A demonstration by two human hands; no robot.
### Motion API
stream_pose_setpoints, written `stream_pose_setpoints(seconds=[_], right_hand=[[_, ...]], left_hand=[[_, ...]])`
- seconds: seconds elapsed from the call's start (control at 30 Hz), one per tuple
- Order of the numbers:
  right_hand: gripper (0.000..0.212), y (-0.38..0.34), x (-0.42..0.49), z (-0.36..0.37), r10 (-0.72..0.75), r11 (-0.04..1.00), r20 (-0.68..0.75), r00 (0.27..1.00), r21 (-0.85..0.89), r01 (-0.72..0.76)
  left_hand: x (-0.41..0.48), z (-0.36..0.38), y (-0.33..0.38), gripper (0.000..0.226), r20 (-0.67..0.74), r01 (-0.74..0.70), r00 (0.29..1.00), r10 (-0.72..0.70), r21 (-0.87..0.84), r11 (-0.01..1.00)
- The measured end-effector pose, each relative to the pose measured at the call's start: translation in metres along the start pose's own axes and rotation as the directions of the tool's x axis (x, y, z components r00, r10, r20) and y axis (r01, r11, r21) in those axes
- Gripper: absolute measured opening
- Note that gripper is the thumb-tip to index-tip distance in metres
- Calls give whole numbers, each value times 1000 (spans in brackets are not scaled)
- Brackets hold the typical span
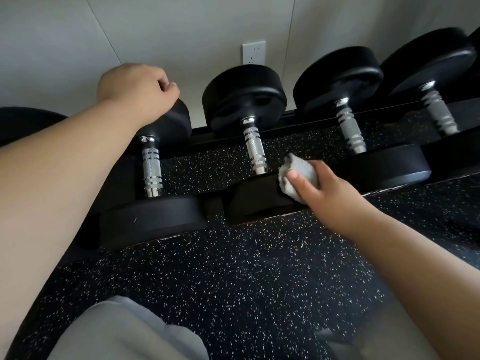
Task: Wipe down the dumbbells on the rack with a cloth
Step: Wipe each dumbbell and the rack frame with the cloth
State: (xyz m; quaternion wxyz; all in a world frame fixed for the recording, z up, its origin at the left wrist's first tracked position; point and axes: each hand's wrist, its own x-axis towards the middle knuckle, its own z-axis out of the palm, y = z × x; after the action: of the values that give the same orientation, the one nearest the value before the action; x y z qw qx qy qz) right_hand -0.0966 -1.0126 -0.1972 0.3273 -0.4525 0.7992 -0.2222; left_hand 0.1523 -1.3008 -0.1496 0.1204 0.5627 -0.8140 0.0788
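gripping a crumpled pale grey cloth, right hand presses a black dumbbell; left hand fingers clasp the neighbouring dumbbell

We look down on a rack of black dumbbells with chrome handles. Our left hand curls over the far head of the leftmost dumbbell. Our right hand presses a wadded grey cloth against the second dumbbell's near head.

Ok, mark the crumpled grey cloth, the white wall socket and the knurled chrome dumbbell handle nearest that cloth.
crumpled grey cloth (pixel 302 167): head view, bunched middle.
white wall socket (pixel 254 51): head view, faceplate centre.
knurled chrome dumbbell handle (pixel 255 149): head view, mid-shaft knurling.
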Motion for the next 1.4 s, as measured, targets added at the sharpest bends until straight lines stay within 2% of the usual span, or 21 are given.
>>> stream_pose_setpoints(seconds=[0.07,0.13,0.23,0.33,0.4,0.47,0.53,0.6,0.67,0.73,0.83,0.87,0.97,1.0,1.07,1.13,1.23,1.3,1.4], right_hand=[[69,0,-1,7,-27,999,-81,996,-35,24],[62,-4,-10,13,-150,984,-182,972,-124,129],[82,-17,-29,33,-363,870,-147,920,-406,279],[93,-22,-33,42,-440,778,-89,894,-534,330],[91,-14,-23,31,-427,815,-79,901,-465,346],[84,-5,-10,12,-306,927,-106,946,-260,271],[73,0,-5,4,-206,977,-103,973,-80,198],[60,1,-6,11,-232,973,-119,965,-30,230],[51,-5,-12,19,-282,959,-186,941,-74,273],[56,-18,-20,26,-413,899,-213,885,-250,360],[66,-48,-32,49,-645,673,-25,764,-491,552],[69,-56,-34,61,-661,607,52,748,-550,574],[88,-68,-31,76,-607,427,209,766,-728,537],[88,-67,-27,71,-611,413,207,764,-740,531],[78,-61,-17,52,-616,484,132,777,-715,505],[68,-52,-9,36,-570,549,66,819,-712,439],[73,-47,-1,33,-515,618,42,856,-674,405],[72,-54,2,43,-566,568,38,824,-707,422],[59,-74,4,63,-597,391,156,787,-800,455]], left_hand=[[0,0,0,36,5,-2,1000,2,-13,1000],[0,0,0,37,3,-2,1000,2,-16,1000],[0,0,0,35,5,9,1000,-9,-28,1000],[1,0,2,35,-1,14,1000,-14,-28,1000],[1,-1,2,35,3,16,1000,-16,-29,999],[0,-1,1,35,9,17,1000,-17,-34,999],[-1,-2,1,36,6,19,1000,-19,-37,999],[0,-2,2,37,-1,28,1000,-28,-32,999],[1,-2,2,39,3,41,999,-41,-18,999],[1,-2,2,40,7,51,999,-51,-13,999],[-2,-3,-2,41,13,71,997,-70,-126,989],[-5,-4,-5,40,21,67,998,-64,-199,978],[-26,-10,-21,40,40,-3,999,18,-360,933],[-37,-11,-31,42,45,-27,998,46,-362,932],[-66,-15,-54,53,58,-69,994,92,-321,944],[-103,-23,-76,58,71,-86,991,111,-285,955],[-166,-33,-101,53,91,-82,990,111,-279,957],[-207,-35,-109,57,153,-85,979,132,-282,956],[-244,-24,-107,59,225,-86,962,153,-280,956]])
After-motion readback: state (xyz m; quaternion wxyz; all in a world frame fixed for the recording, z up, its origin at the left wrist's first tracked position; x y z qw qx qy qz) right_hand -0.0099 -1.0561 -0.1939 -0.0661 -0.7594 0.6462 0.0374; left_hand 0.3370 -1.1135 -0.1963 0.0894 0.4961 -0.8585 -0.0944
